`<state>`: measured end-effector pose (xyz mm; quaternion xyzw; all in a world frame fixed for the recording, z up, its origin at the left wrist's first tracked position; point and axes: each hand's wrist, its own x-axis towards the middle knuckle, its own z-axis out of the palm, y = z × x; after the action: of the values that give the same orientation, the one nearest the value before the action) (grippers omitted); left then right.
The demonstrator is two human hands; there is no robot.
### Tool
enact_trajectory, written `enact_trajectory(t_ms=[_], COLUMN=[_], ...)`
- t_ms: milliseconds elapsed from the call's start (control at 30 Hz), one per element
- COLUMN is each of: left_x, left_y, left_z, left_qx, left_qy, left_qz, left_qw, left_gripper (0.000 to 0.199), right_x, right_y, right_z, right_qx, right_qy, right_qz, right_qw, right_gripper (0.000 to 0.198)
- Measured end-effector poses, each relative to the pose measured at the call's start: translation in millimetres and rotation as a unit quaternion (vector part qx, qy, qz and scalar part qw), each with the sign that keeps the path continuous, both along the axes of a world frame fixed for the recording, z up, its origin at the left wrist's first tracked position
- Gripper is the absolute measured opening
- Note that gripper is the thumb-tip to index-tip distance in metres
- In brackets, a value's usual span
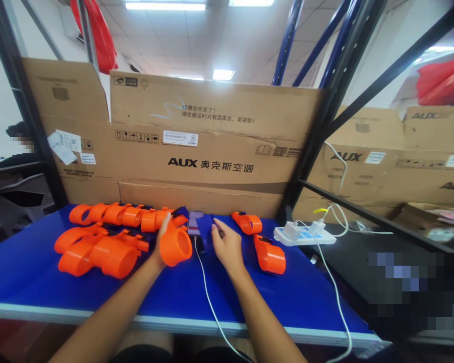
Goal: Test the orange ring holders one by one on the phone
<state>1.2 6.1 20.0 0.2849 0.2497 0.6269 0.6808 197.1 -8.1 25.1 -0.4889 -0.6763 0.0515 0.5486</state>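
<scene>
My left hand [162,243] is closed around an orange plastic ring [176,247], its round opening turned toward me. A dark strap-like piece sticks out at the top of that ring. My right hand [228,248] pinches a thin, dark blue flat piece [205,231] between thumb and fingers, beside the ring. What this piece is made of is too blurred to tell. Behind it, a phone [195,222] with a lit screen lies on the blue table [166,302], a white cable [208,297] running from it.
Several orange rings [115,257] with dark straps lie in rows at left. Two more, a far ring [252,224] and a nearer ring [272,258], lie at right. A white power strip [304,234] sits at the right edge. Cardboard [212,151] walls the back between black posts.
</scene>
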Motion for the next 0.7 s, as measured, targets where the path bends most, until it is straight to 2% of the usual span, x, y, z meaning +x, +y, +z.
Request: enact_trajectory(t_ms=[100, 267, 400, 700], left_x=[6.3, 10.3, 7.7, 6.9], left_y=[-2.5, -2.0, 2.5, 4.7], left_z=[-1.4, -10.7, -14.5, -16.9], left_qx=[0.008, 0.062, 0.098, 0.113], left_qy=[0.016, 0.143, 0.216, 0.256], left_qz=[0.035, 0.095, 0.123, 0.128], left_qw=[0.999, 0.983, 0.964, 0.951], left_gripper=[0.046, 0.042, 0.045, 0.046], right_x=[20.8, 33.8, 34.0, 35.2], right_y=[3.2, 6.2, 7.8, 5.7], right_z=[6.6, 2.0, -0.8, 2.1], right_qx=[-0.009, -0.117, -0.152, -0.201], right_qy=[-0.056, -0.178, -0.224, -0.303], right_qz=[-0.090, -0.176, -0.203, -0.214], right_qw=[0.994, 0.961, 0.941, 0.907], right_gripper=[0.035, 0.031, 0.031, 0.031])
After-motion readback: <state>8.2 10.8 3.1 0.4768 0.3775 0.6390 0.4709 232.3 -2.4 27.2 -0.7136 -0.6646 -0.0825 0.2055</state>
